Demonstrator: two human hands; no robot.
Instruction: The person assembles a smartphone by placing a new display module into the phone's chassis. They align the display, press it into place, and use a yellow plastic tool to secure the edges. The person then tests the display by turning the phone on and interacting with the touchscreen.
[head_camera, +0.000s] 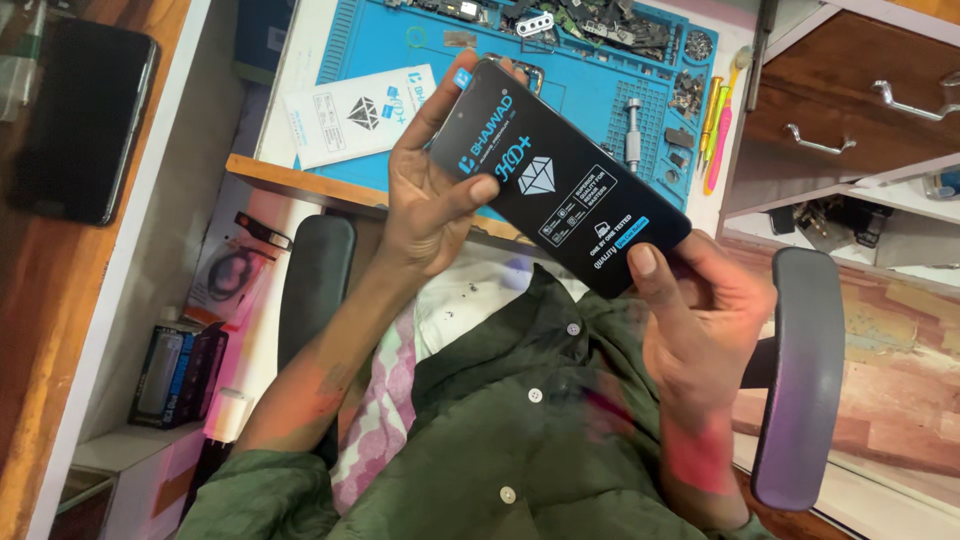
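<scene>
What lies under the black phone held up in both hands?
Beneath the black rectangular phone, held by left hand and right hand, show a blue work mat and wooden desk edge; what lies directly behind it is covered.

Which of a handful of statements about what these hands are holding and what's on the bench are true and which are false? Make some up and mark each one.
1. Both hands grip the black phone-shaped slab. True: the left hand holds its upper end, the right hand its lower end.
2. The blue work mat lies on the desk beyond the slab. True.
3. The white packet is pinched in the right hand. False: it lies on the mat, untouched.
4. The person sits on a bare wooden stool. False: black armrests of a chair flank them.
5. A dark phone lies on the wooden surface at far left. True.
</scene>
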